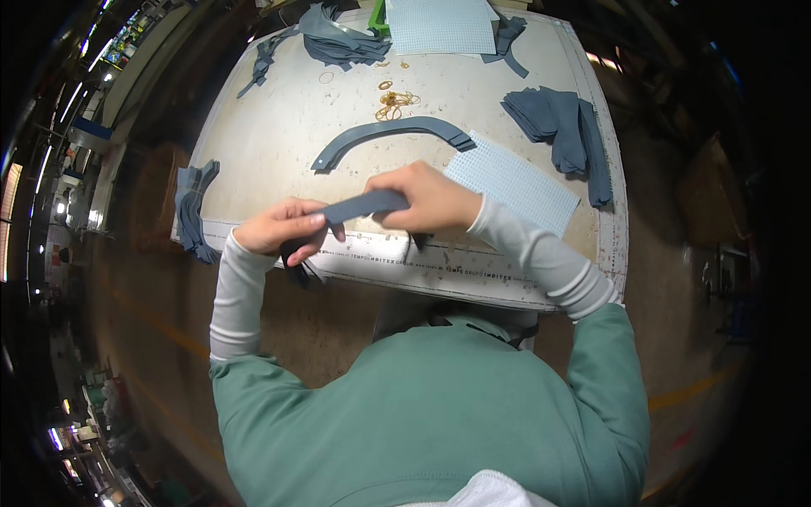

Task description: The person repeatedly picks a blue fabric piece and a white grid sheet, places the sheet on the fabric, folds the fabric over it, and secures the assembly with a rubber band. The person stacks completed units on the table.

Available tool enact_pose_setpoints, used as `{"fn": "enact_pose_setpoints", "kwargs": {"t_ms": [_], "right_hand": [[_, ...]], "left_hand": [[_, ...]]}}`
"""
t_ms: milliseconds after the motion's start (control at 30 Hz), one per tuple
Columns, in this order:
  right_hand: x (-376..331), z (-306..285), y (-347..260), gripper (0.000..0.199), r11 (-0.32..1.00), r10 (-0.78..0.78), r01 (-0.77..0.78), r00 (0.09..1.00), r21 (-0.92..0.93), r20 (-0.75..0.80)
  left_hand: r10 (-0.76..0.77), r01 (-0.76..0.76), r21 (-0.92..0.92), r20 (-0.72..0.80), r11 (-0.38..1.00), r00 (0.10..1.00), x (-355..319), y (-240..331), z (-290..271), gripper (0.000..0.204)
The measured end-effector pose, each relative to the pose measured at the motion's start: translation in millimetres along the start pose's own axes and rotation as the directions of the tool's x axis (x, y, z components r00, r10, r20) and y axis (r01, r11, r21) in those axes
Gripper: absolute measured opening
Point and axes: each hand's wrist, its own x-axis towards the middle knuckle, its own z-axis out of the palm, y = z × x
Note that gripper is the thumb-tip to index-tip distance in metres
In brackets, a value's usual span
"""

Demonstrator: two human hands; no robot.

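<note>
The slate-blue strip [359, 205] in hand should handle as something light and bendable, probably a fabric or thin foam with a dry, matt face that would not slip much; it looks hard to break but easy to crease, and loose layers could slide out of line. Gripping it flat near both ends, thumb on top, seems the surest hold. It lies at the centre of the frame, raised over the near edge of the counter [262, 160], spanning the gap between the hands. The fingers of the left hand [283, 228] are closed on its left part, thumb pressed on the upper face; those of the right hand [422, 198] are clamped around its right end, partly hiding it. The strip is narrow, smooth and gently curved, plain in colour, and below the left hand a darker portion hangs with what look like several layered edges, though how many cannot be told. A matching curved stack [389, 128] rests just above the hands.
</note>
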Motion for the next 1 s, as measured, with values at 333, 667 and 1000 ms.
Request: {"fn": "enact_pose_setpoints", "kwargs": {"t_ms": [333,667,1000], "right_hand": [[38,-77,67,0.032,0.864,0.145,-0.303,0.914,-0.402,-0.378],[26,-48,112,0.037,0.61,0.193,-0.512,0.836,-0.605,-0.513],[30,-53,121,0.04,0.595,0.283,-0.552,0.824,-0.585,-0.49]], "left_hand": [[0.22,-0.081,0.246,-0.613,0.966,0.759,70,-21,-130,0.036],[0.616,0.34,0.849,-0.528,0.404,0.585,124,-48,-125,0.037],[0.478,0.396,0.894,-0.446,0.207,0.756,140,-16,-117,0.04]]}}
